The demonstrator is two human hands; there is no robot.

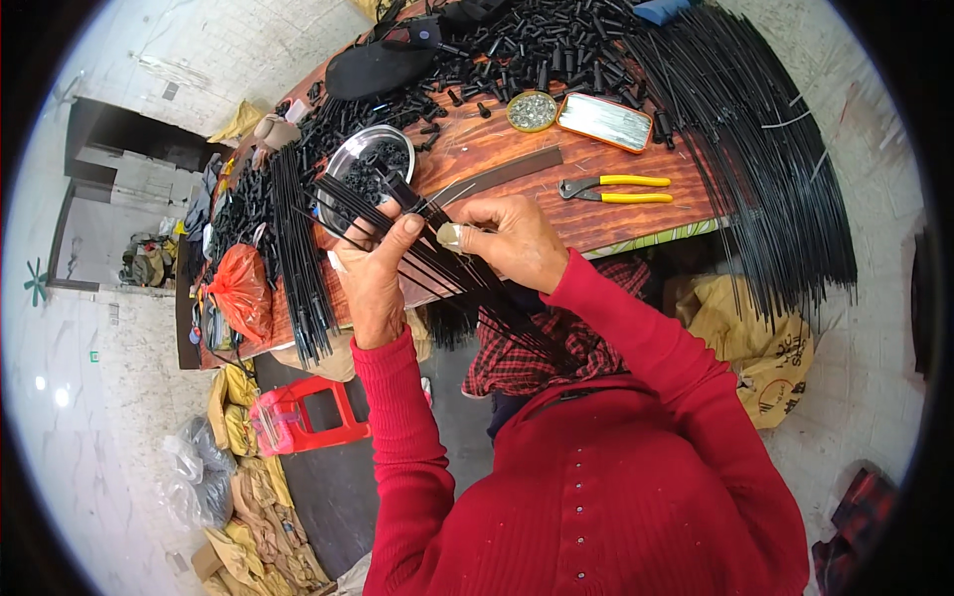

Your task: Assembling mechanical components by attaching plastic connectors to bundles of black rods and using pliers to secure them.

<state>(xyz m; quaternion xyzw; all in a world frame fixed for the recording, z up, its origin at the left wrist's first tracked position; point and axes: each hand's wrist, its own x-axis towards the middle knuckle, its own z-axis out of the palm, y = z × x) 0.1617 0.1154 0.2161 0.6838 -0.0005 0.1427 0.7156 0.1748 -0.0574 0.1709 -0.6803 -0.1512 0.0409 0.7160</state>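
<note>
Above the table's near edge, both hands meet on a bundle of thin black rods, which slants down across my lap. My left hand is closed round the rods near their upper end, thumb raised against a black tube-like piece. My right hand pinches at the same spot, with a pale wrap on its thumb. Exactly what lies between the right fingertips is hidden. Just beyond the left hand stands a metal bowl of small black parts. Yellow-handled pliers lie to the right of the hands.
On the wooden table are a dark flat strip, a round dish of metal bits, a tin of thin pins and heaped black fittings. More rods overhang the right edge. A red bag and red stool are left.
</note>
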